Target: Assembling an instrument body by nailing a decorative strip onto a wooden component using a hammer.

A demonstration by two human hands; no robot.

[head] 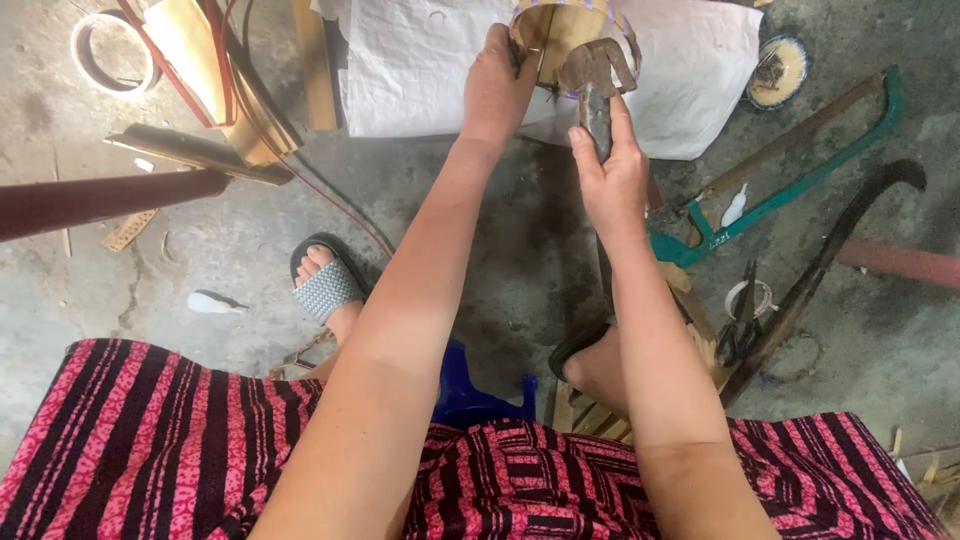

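Note:
My left hand (495, 85) grips the rim of a round bamboo-strip ring (560, 30) held over a white sheet (420, 70). My right hand (610, 175) is closed around the dark handle of a rusty hooked metal tool (597, 75), whose head rests against the ring's near side. Both arms reach forward from my lap, which is covered by red and black striped cloth.
A green-framed hacksaw (800, 170) and a long dark curved blade (830, 250) lie on the concrete floor at right, with scissors (742, 325) beside them. Bamboo strips (210, 70) and a tape roll (110, 50) sit at upper left. My sandalled foot (325, 285) rests below.

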